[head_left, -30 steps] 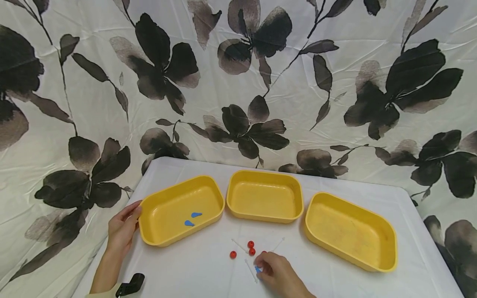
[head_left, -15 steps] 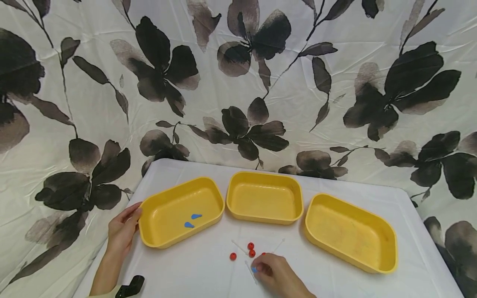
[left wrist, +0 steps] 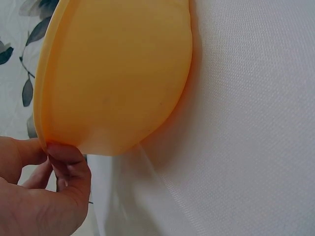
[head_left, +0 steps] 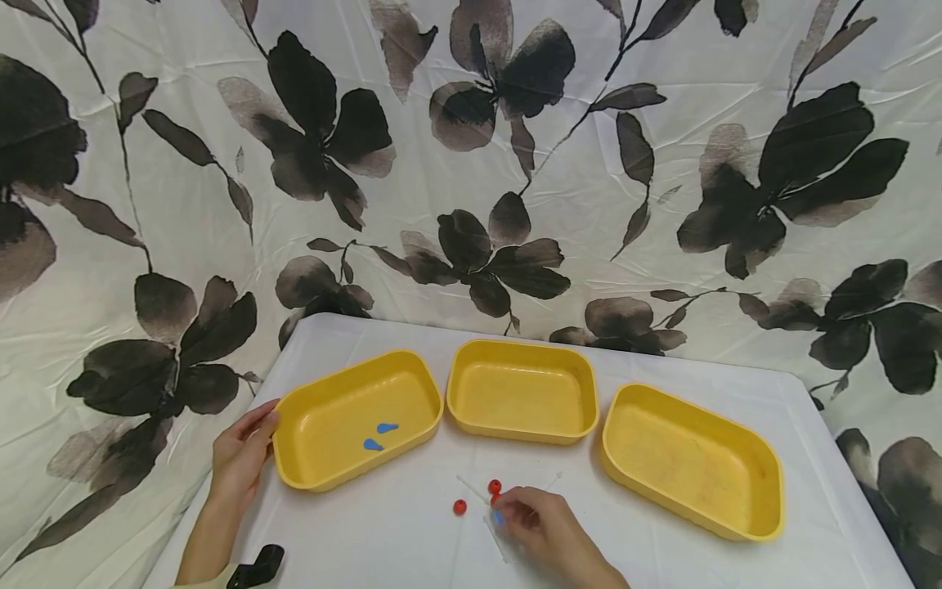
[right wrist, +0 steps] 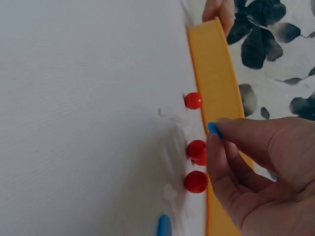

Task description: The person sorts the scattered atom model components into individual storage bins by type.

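Tabletop blue piece (right wrist: 165, 226), right-wrist only

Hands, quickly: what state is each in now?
Left hand: holding the leftmost yellow tray by its rim.
Right hand: pinching a small blue piece.

Yellow tray (left wrist: 118, 78): looming large!
Left hand (left wrist: 44, 206): pinching its rim!
White cloth (left wrist: 256, 123): filling the right!
Floral fabric (left wrist: 24, 64): peeking in, left!

Cream left sleeve (head_left: 209, 581), black angular wrist camera (head_left: 257, 567), bare left hand (head_left: 239, 456), bare right hand (head_left: 543, 528)
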Tool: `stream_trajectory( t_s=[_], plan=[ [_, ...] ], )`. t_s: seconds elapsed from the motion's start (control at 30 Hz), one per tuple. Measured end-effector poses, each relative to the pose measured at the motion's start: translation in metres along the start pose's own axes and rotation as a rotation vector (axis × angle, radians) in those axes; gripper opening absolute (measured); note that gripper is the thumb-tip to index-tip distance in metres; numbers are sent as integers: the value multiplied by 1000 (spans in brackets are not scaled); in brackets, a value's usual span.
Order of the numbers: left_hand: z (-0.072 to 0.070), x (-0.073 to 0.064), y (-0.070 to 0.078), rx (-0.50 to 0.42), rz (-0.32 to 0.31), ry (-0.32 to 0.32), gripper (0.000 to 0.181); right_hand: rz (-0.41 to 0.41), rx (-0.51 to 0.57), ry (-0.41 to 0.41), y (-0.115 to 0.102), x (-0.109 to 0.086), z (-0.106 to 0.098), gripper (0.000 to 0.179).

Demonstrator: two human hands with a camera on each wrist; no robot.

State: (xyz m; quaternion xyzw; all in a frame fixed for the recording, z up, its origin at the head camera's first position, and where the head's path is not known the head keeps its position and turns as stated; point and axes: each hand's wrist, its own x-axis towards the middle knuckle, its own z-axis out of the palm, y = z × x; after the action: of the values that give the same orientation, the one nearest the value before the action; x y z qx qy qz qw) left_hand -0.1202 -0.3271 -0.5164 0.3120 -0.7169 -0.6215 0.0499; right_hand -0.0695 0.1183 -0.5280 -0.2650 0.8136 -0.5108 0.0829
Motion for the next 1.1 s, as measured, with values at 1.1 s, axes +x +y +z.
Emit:
stream_trajectory(
  t_s=[1.1],
  plan=[
    [0,-2,4,14,-20,3,52,223,190,74,-18,44,-11,15]
  ],
)
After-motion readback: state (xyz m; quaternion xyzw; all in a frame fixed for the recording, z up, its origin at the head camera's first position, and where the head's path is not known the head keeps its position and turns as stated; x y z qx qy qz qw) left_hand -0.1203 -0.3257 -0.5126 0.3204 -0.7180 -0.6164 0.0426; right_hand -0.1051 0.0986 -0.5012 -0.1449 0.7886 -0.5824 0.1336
